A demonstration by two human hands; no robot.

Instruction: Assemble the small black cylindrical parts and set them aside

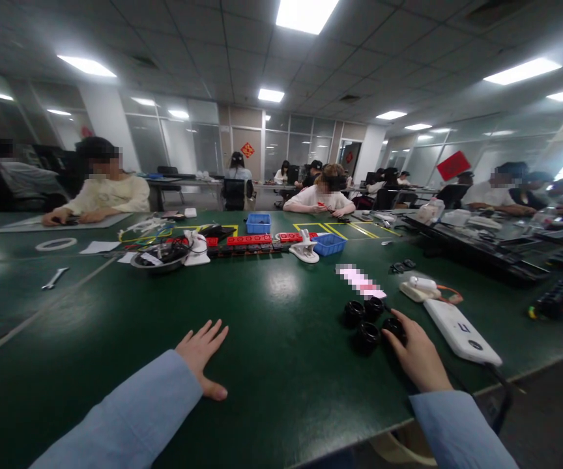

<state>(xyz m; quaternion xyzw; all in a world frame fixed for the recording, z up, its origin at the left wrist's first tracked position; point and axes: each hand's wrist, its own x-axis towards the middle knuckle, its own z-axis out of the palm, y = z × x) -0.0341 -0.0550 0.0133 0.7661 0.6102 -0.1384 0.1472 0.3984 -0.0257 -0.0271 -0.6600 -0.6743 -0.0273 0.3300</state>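
Note:
My left hand (pixel 201 357) lies flat on the green table (pixel 281 365), fingers spread, holding nothing. On the right, my right hand (pixel 417 352) has its thumb and fingers around a glossy black round, cup-like part (pixel 394 329). Close beside it on the left stand several alike parts, among them a front one (pixel 368 337), a left one (pixel 354 314) and a rear one (pixel 374 307). Their exact kind I cannot make out. The lower side of the held part is hidden by my hand, and whether it touches the table I cannot tell.
A white power bank (pixel 462 331) with a cable lies right of my right hand. Farther back are a pixelated pink item (pixel 360 281), a blue bin (pixel 330 245), a metal bowl of cables (pixel 160 260) and a wrench (pixel 55 278). Other people sit across the table.

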